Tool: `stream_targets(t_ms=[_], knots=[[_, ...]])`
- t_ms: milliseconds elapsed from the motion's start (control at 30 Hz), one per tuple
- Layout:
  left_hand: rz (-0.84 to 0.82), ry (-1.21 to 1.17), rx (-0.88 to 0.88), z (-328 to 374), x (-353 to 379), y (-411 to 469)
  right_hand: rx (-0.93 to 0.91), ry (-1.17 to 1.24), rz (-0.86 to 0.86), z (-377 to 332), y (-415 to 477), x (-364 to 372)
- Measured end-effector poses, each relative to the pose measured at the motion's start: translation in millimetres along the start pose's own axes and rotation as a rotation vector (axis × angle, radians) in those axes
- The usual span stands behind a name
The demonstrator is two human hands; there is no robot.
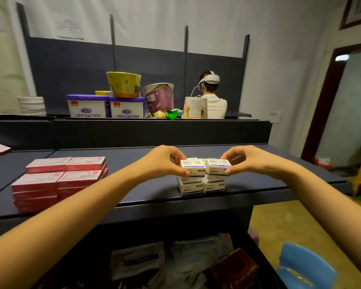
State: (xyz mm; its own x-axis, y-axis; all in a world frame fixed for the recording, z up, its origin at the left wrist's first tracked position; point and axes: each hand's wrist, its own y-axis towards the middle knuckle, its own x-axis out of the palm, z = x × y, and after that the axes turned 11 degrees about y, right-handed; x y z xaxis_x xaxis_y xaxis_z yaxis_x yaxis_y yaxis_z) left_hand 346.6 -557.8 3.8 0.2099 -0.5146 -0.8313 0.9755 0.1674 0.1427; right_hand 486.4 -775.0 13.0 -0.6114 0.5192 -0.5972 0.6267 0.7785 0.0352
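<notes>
Left hand: your left hand (165, 161) pinches the left white box (193, 166), thumb on its near face and curled fingers over its far edge.
Right hand: your right hand (244, 159) pinches the right white box (217, 165) in the mirror grip, thumb near and fingers behind.
Where the boxes are: the two boxes sit side by side, touching, as the top layer on the lower white boxes (200, 185), near the front edge of the dark counter (144, 190).
Step in hand: this looks like squaring the top pair onto the stack.
How to do it well: keep both boxes level and pressed lightly together. Line up their front faces with the layer beneath. Whether they already rest fully on that layer cannot be told from this view.
Grip advice: the boxes look light and thin-walled, so pinch gently to avoid denting a face.
Risk: the stack stands close to the counter's front edge, so a push toward you could tip it off.
Release: open both hands outward, sideways, so that the fingers do not drag the boxes.
Neighbours: the red cartons (58, 180) stand well apart to the left and need no care.
</notes>
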Motion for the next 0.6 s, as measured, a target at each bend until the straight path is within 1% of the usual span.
stream_targets(t_ms=[200,300,467,600], knots=[[0.073,0.019,-0.097,5.5,20.2,-14.3,-0.038,-0.043,-0.038,13.8,-5.2,-0.3],[0.134,-0.003,-0.146,11.2,24.9,-19.7,-0.07,-0.043,-0.002,15.7,-6.8,2.1],[0.172,-0.004,-0.191,18.5,28.9,-23.8,-0.119,-0.047,0.059,15.7,-5.1,11.3],[0.197,0.019,-0.202,23.5,32.5,-25.9,-0.152,-0.07,0.064,13.5,-5.8,17.2]])
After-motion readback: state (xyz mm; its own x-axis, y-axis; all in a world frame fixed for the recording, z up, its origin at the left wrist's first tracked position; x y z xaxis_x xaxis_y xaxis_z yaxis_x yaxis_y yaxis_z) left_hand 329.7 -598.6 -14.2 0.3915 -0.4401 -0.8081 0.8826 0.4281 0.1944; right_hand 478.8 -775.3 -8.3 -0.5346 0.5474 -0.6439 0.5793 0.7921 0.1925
